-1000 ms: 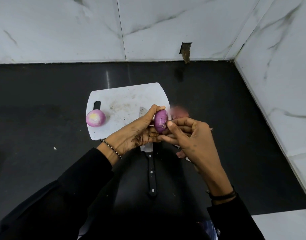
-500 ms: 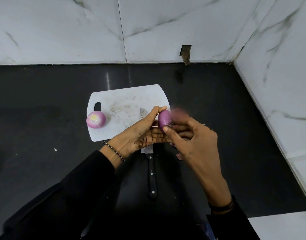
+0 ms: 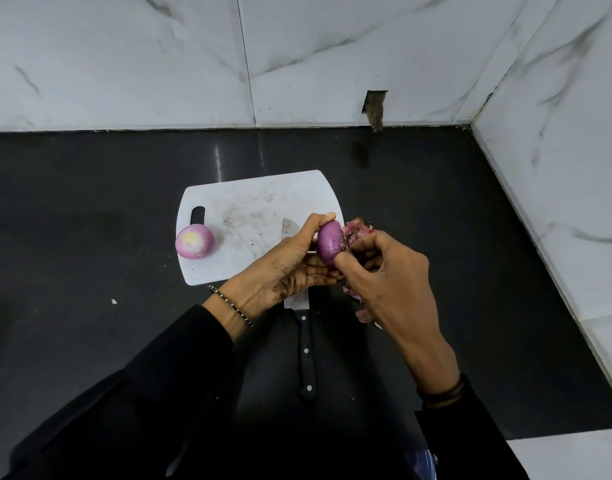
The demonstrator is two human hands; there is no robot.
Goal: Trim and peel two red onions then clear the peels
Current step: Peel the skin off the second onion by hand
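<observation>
The left hand [image 3: 280, 268] gripped a red onion [image 3: 328, 242] between thumb and fingers. The right hand [image 3: 391, 282] pinched a strip of peel [image 3: 358, 228], drawn farther off the onion's right side than half a second before. Two onions in all: the peeled onion [image 3: 194, 241] lay at the left edge of the one white cutting board [image 3: 256, 202]. One knife [image 3: 306, 355] crossed the board's near edge. A few peel scraps [image 3: 361, 315] lay on the black counter [image 3: 89, 202], backed by marble walls [image 3: 124, 64].

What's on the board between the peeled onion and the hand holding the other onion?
Head view: only bare, stained cutting board between the peeled onion and the left hand, save the knife blade tip showing beside that hand.
</observation>
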